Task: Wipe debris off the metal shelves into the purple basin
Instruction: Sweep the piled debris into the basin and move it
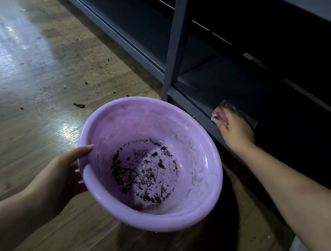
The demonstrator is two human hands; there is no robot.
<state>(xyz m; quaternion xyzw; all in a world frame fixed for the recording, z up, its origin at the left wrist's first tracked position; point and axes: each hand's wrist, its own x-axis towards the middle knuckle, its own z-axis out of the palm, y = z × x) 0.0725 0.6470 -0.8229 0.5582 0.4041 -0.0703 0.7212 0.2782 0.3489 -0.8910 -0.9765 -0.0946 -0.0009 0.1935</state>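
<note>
The right hand [232,127] presses a pink cloth [220,113] with its fingers on the front edge of the low metal shelf [221,84]. The left hand [60,177] grips the purple basin [205,195] by its rim, just below that edge. Debris [138,174] already lies inside; crumbs remain on the floor [47,79], so work seems unfinished.

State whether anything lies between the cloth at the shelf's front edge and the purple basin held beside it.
Nothing visible does. The pink cloth sits at the grey metal shelf edge; the round purple plastic basin rim is just below-left, open gap between.
</note>
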